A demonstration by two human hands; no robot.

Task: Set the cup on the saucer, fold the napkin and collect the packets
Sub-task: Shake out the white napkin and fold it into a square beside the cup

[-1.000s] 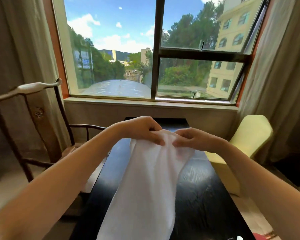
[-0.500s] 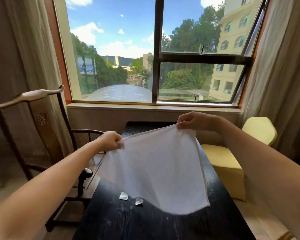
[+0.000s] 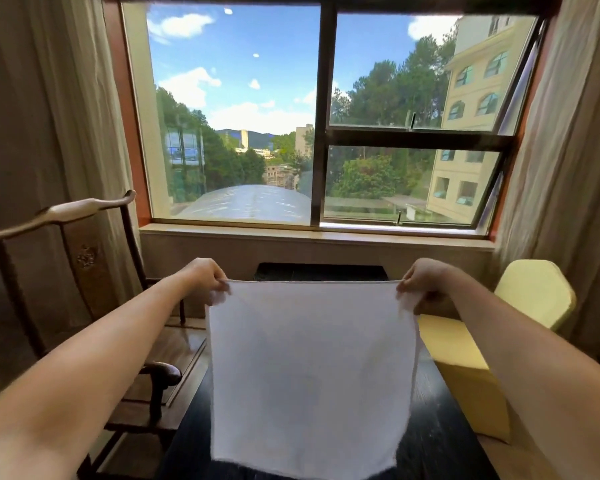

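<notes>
The white napkin point(image 3: 310, 379) is held up in the air, spread flat, above the dark table point(image 3: 430, 441). Its top left corner is pinched by the left hand point(image 3: 205, 277), and its top right corner is pinched by the right hand point(image 3: 421, 282). Both hands are closed on the cloth, with the fingers curled over the top edge, and they are kept well apart, so that the top edge is stretched straight between them. The rest of the napkin hangs down from the hands toward the near side, and its lower edge is seen near the bottom of the view.

Most of the table is hidden behind the napkin; only the far end and narrow strips at the left and right are seen. What lies on the table behind the cloth cannot be told. The wooden chair point(image 3: 84, 271) at the left is cut off by the edge of the view, and the yellow chair point(image 3: 530, 292) at the right is partly covered by the right forearm.
</notes>
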